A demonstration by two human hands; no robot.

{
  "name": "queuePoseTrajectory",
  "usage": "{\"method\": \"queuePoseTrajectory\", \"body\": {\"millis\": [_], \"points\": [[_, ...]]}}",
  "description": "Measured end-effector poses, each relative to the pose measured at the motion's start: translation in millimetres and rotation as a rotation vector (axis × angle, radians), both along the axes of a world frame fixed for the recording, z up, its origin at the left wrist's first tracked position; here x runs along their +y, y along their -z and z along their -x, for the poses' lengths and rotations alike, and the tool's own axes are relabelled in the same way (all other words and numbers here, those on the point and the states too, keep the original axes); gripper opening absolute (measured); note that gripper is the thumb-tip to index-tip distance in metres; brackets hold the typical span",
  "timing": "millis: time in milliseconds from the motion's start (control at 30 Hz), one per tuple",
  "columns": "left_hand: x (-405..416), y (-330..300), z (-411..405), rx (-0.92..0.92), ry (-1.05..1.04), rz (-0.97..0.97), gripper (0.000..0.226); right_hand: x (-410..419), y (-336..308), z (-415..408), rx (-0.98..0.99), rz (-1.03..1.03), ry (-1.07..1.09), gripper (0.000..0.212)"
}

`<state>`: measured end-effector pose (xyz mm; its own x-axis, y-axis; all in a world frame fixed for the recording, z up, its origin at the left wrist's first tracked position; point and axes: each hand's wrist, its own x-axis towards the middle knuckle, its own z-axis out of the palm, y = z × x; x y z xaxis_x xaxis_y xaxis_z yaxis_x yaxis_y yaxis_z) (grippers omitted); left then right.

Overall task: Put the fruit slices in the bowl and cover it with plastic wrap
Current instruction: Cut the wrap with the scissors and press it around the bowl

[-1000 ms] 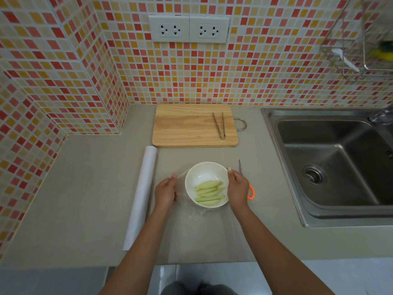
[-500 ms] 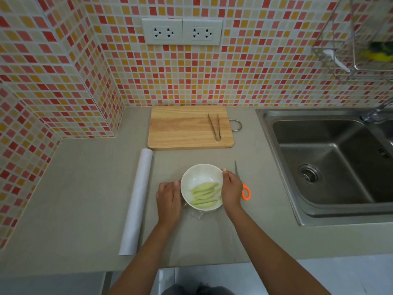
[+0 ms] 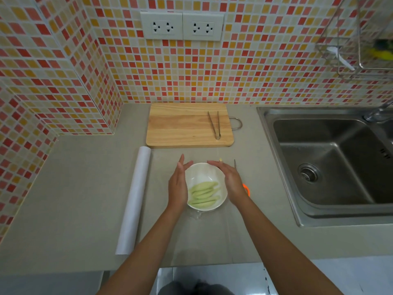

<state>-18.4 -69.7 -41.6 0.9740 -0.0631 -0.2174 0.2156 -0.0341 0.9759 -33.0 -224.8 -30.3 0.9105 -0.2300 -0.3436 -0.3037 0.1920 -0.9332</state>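
**Nearly there — you're sealing the wrap around the bowl**

So the fruit part looks done: the pale green fruit slices (image 3: 203, 193) are already inside the white bowl (image 3: 221, 184), which sits on the counter (image 3: 70, 188) in front of the cutting board (image 3: 187, 124), w/ the roll of plastic wrap (image 3: 135, 199) to its left. You're in the covering step now, I judge. Your left hand (image 3: 178, 186) and right hand (image 3: 230, 182) are both open and flat, palms facing in, one on each side of the bowl — cupping it, not gripping. Whether they touch the rim I can't tell. A clear sheet seems to lie over and under the bowl, w/ a crumpled bit showing at the near edge; it's too transparent to say if the top is fully sealed.

Next move, prob.: press the film down the bowl's sides and tuck the loose bit under, w/out tipping it.

The slices lie stacked side by side in the near half of the bowl, long axes running roughly left-right, right ends tilted a little away from you. The roll's long axis runs near-to-far, leaning slightly right at the far end.

Tongs (image 3: 214, 125) rest on the board; scissors (image 3: 245, 188) sit mostly hidden behind your right hand.
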Motion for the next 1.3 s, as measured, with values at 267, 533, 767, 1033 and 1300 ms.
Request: {"method": "queuePoseTrajectory", "body": {"millis": [267, 533, 767, 1033, 1300], "points": [[1, 2, -13, 0.2, 0.007, 0.159, 0.061, 1, 11, 0, 0.169, -0.19, -0.028, 0.043], [16, -6, -29, 0.037, -0.064, -0.03, 0.06, -3, 16, 15, 0.096, -0.189, 0.111, 0.055], [5, 1, 16, 0.061, -0.211, 0.049, 0.049, 14, 13, 7, 0.057, -0.083, 0.058, 0.042], [8, 8, 1, 0.13, -0.146, 0.091, 0.051, 18, 19, 11, 0.141, -0.175, 0.057, 0.057], [32, -6, -19, -0.031, -0.102, -0.114, 0.059, -2, 7, 7, -0.016, -0.022, 0.114, 0.057]]}}
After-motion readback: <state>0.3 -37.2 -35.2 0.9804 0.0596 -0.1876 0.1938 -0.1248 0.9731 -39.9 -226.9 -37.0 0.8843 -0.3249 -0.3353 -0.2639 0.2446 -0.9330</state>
